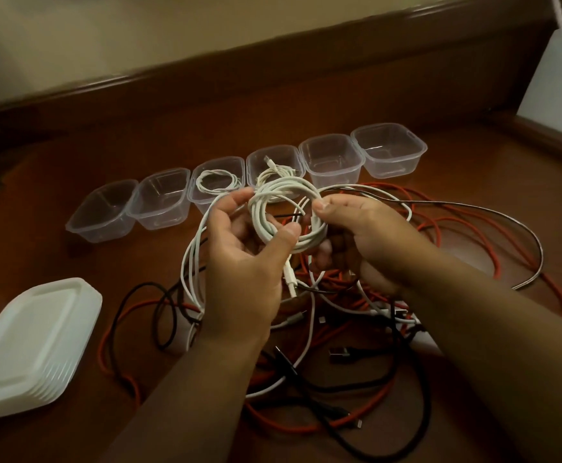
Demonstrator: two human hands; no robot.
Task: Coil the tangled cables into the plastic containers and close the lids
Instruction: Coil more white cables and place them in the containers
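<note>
A white cable coil [286,195] is held up over the table between both hands. My left hand [249,262] pinches its lower left side with thumb and fingers. My right hand [363,238] grips its right side. Loose white strands trail down from the coil to a tangle of orange, black and white cables [339,379] on the wooden table [55,262]. Several clear plastic containers [331,158] stand in a row behind. One container [217,177] holds a coiled white cable, and its right-hand neighbour [272,165] holds another.
A stack of white lids [32,342] lies at the front left. A white box [560,81] stands at the far right on a raised wooden ledge. The wall runs along the back of the table. An orange cable loop [473,222] spreads to the right.
</note>
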